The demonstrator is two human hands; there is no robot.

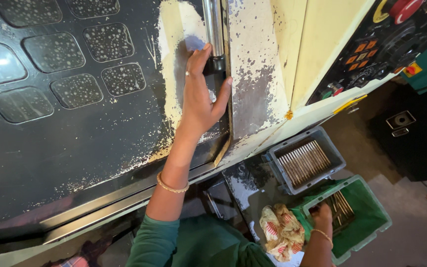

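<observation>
Our left hand [199, 99] wraps the door's steel handle [213, 29]; our right hand [322, 215] grasps metal rods [341, 207] in the green bin [371, 217].

Low down, a dark, wet-looking metal shelf [245, 183] juts out beneath the machine. On it sit a grey bin [303, 159] of thin metal rods, a green bin [357, 217] just beside it, and a crumpled printed rag [281, 232].
</observation>
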